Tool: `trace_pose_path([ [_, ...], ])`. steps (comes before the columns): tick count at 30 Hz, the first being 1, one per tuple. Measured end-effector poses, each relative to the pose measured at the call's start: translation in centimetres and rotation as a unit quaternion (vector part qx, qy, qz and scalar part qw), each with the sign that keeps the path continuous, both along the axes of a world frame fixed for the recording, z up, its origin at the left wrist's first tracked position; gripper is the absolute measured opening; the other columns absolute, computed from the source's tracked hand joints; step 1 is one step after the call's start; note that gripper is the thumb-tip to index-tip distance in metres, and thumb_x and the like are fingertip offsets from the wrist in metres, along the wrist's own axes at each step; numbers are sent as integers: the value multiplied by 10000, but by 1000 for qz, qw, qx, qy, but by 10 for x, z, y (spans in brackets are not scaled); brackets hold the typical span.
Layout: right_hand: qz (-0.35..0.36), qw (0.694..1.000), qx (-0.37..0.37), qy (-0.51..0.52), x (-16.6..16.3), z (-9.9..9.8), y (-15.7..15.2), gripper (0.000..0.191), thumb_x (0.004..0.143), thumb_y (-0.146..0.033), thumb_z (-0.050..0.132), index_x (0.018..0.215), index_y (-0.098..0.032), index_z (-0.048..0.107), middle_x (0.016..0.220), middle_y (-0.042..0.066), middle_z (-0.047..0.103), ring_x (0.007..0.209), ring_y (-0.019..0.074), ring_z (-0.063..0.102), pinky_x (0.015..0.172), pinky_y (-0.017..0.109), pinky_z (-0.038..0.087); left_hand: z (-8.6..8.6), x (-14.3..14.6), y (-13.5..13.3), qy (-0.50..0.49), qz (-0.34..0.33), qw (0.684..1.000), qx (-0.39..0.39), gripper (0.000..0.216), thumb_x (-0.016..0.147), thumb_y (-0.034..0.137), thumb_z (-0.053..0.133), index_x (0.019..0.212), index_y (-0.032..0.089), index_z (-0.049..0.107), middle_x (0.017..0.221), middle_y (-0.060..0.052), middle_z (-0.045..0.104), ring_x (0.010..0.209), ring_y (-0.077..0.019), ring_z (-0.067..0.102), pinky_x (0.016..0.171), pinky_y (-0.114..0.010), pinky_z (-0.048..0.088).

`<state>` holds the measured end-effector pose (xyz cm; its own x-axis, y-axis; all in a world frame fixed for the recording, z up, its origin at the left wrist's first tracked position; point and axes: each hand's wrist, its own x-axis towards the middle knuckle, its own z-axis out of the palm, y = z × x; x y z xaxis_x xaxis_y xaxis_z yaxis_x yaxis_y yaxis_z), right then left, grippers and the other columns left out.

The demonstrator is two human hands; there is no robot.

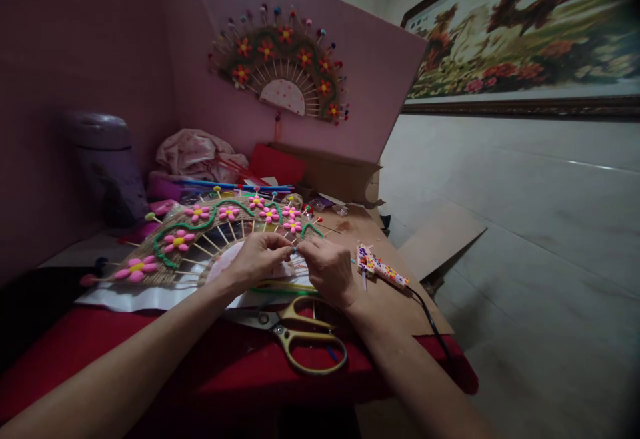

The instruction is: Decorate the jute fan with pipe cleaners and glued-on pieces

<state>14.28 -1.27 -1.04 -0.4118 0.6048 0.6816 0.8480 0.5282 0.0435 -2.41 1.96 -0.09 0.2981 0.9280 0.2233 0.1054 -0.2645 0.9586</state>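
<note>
A handmade fan [200,239] of jute, wooden sticks, green cord and pink flowers lies on the table before me. Both hands meet at its right end. My left hand [257,257] is closed in a pinch on something small and bluish at the fan's edge. My right hand [327,267] is closed in a pinch on the same spot, fingertips touching the left ones. What they grip is too small to name. Gold-handled scissors [300,333] lie just under my wrists. A glue gun [380,269] with a patterned body rests to the right of my right hand.
A finished fan [285,69] hangs on the pink board behind. A purple jar [107,165], crumpled cloth [197,152], blue sticks [225,187] and a cardboard box [335,172] crowd the back. A red cloth [200,359] covers the table front. A framed picture [525,32] hangs at right.
</note>
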Motion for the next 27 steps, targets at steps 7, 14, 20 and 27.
trace_pose_path([
  [7,54,997,-26,56,-1,-3,1,159,821,-116,431,859,-175,574,739,36,609,694,145,543,633,238,351,1,7,-8,-69,-6,998,0,187,632,313,635,580,143,578,495,46,492,441,-62,406,426,-178,318],
  [14,38,997,-8,73,-8,-10,2,141,859,-165,419,793,-177,543,678,25,604,641,141,547,587,244,325,-14,17,-11,-209,6,969,-135,279,581,351,710,685,127,580,560,47,510,444,-55,435,457,-198,406],
  [20,-14,1000,-4,20,0,-1,3,145,805,-119,459,824,-198,579,728,24,606,662,146,523,573,249,290,-10,13,-5,-93,3,995,-30,240,608,342,675,669,116,623,580,14,560,488,-70,455,449,-180,352],
  [27,32,999,-13,-2,4,1,5,161,813,-91,441,814,-184,573,745,36,587,694,151,518,603,245,317,0,7,-5,-1,-25,1000,-10,152,598,280,644,590,130,621,511,34,524,476,-67,421,442,-176,312],
])
